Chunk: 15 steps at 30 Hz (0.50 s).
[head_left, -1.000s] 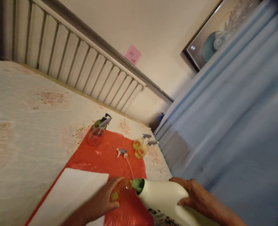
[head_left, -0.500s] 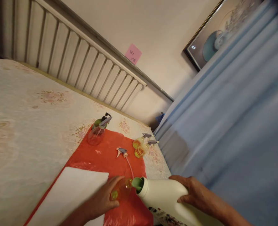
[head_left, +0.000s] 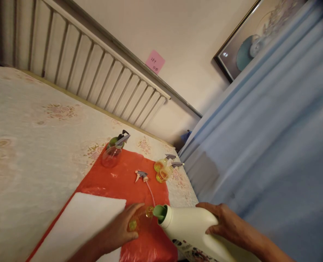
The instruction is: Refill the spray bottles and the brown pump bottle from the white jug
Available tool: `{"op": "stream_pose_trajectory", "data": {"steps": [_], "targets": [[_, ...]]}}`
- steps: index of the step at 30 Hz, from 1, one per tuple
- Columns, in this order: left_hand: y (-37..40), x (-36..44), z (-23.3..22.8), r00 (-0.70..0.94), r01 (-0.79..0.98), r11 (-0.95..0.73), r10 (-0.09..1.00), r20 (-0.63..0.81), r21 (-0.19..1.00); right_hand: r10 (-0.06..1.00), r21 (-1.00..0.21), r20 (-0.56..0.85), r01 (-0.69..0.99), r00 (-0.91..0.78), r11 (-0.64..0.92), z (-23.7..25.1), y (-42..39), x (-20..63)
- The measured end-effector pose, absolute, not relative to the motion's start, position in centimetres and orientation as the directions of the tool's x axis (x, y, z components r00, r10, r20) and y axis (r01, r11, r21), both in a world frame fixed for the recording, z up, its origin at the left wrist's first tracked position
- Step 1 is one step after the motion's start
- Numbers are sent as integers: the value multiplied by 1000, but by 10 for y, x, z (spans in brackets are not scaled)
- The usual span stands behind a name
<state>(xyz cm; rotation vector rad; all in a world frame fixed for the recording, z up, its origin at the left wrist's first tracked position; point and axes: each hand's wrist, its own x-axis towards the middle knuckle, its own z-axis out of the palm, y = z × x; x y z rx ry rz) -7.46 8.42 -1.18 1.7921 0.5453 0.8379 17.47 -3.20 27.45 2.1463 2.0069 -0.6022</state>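
The right hand (head_left: 227,225) grips the big white jug (head_left: 194,233) tipped leftward, its green spout (head_left: 160,213) just beside the mouth of a small clear bottle (head_left: 141,218), which the left hand (head_left: 120,229) wraps and seems to steady. Both sit near on the red sheet (head_left: 123,182) over the bed (head_left: 27,145), likely against spills; the loose sprayer head (head_left: 141,176) lies just beyond.

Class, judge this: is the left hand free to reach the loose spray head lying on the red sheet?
Probably not at once: the left hand grips a small bottle. The path to the spray head looks open.
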Motion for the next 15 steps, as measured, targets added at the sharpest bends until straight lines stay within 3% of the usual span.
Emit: {"op": "stream_pose_trajectory", "data": {"steps": [15], "targets": [[84,-74,-15,654,-11,-342,708,265,940,917,-163,-399,981,28,-101,279,-30,172]]}}
